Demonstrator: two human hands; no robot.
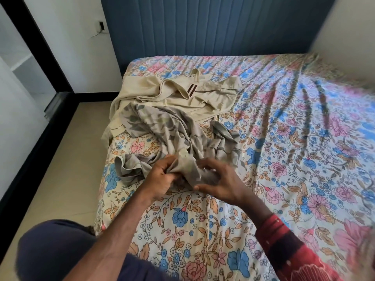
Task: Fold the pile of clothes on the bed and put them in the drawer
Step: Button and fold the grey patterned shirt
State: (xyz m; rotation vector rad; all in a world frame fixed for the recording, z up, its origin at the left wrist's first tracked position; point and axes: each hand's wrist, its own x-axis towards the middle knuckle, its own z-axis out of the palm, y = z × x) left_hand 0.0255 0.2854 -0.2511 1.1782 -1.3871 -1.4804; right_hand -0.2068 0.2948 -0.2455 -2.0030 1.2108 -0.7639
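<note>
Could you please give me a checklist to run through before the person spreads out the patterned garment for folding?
1. Left hand has a grip on the patterned garment: ok, fingers curl round a bunch of it.
2. Right hand has a grip too: cannot tell, its fingers curl at the cloth but the hold is unclear.
3. Garment lies flat: not ok, it is crumpled.
4. Garment is free of the beige garment: not ok, its far end overlaps that one.
5. Bed offers room to the right: ok.
6. Drawer is open: cannot tell, none is in view.
</note>
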